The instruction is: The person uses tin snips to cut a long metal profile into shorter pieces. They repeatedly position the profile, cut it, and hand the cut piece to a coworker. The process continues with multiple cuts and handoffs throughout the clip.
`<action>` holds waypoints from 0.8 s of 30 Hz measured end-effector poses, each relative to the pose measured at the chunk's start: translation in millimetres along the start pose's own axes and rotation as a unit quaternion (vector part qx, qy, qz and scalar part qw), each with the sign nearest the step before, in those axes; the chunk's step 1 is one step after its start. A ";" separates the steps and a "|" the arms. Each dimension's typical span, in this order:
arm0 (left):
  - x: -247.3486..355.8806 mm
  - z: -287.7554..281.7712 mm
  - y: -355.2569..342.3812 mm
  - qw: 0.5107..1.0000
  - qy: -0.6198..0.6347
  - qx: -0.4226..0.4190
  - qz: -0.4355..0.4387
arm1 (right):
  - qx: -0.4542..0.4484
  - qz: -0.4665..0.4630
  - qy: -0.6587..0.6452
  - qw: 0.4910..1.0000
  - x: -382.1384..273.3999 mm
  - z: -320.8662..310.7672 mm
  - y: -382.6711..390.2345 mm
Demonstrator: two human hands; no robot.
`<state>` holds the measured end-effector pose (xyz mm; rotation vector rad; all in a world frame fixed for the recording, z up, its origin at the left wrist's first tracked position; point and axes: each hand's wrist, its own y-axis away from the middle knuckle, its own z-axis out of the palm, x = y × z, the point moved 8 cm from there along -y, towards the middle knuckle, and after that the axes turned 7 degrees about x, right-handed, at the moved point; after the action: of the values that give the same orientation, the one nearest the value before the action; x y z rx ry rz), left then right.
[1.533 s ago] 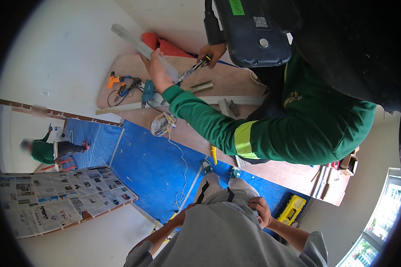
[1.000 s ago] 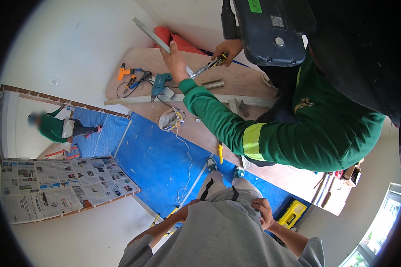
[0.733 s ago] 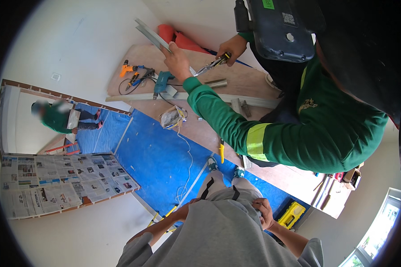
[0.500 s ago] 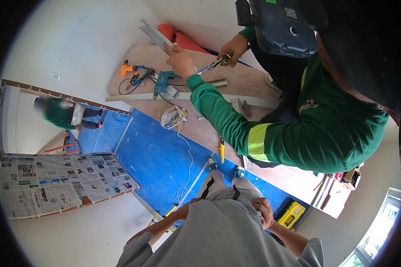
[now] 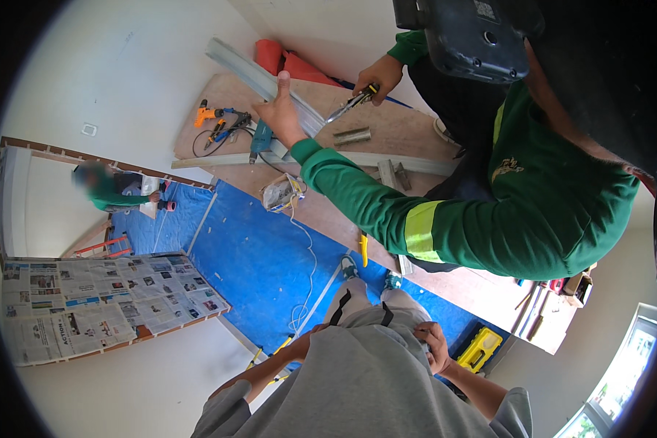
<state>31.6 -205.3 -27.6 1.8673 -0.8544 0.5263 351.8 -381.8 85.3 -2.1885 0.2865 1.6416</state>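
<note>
My right hand [image 5: 432, 343] rests at my right hip with its fingers curled in beside my grey shirt [image 5: 372, 379]; what they hold, if anything, is hidden. On the other side, my left hand [image 5: 306, 343] is at my waist, its fingers hidden by the shirt. In front of me a co-worker in a green sweatshirt [image 5: 350, 190] steadies a metal channel [image 5: 244, 66] with the left hand. The co-worker's right hand [image 5: 379, 77] holds metal snips [image 5: 352, 104] at the channel's near end.
A board [image 5: 328, 208] bears an orange drill [image 5: 206, 113], a teal power tool [image 5: 260, 140], an open box [image 5: 279, 193] and a yellow-handled tool [image 5: 363, 250]. Blue sheeting [image 5: 252, 255] covers the floor, with a white cord [image 5: 312, 255] across it. Another person [image 5: 109, 188] bends at the left doorway.
The co-worker's left hand and the channel have shifted left and down, and more of the channel shows. The person by the doorway has moved slightly right. My hands stay put.
</note>
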 end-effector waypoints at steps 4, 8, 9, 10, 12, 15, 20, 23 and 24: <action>-1.1 -0.7 3.0 1.000 -0.003 -0.001 0.002 | 0.002 0.002 -0.002 1.000 -0.9 0.6 -2.0; -2.4 -1.3 6.7 1.000 -0.007 0.000 0.004 | 0.006 -0.002 -0.004 1.000 -2.1 0.9 -3.2; -2.6 -1.6 7.7 1.000 -0.008 0.001 0.005 | 0.006 -0.003 -0.003 1.000 -2.3 0.7 -3.3; -2.8 -1.6 8.4 1.000 -0.007 0.001 0.005 | 0.006 -0.004 -0.001 1.000 -2.4 0.5 -3.5; -3.0 -1.5 9.8 1.000 -0.009 0.001 0.005 | 0.005 -0.006 -0.001 1.000 -2.9 0.0 -3.8; -3.1 -1.5 11.1 1.000 -0.010 0.002 0.007 | 0.003 -0.009 0.003 1.000 -4.3 -0.8 -4.3; -4.5 -0.7 12.8 1.000 -0.014 0.002 0.011 | 0.000 -0.005 -0.003 1.000 -6.0 -0.9 -4.3; -5.3 -0.8 15.3 1.000 -0.015 0.002 0.013 | -0.002 -0.007 -0.004 1.000 -5.9 -0.8 -4.4; -5.8 -1.2 15.7 1.000 -0.017 0.001 0.014 | -0.001 -0.007 -0.003 1.000 -5.7 -0.8 -4.4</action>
<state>16.0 -206.6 -21.6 1.8739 -0.9042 0.5149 352.5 -378.6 91.8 -2.1816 0.2665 1.6423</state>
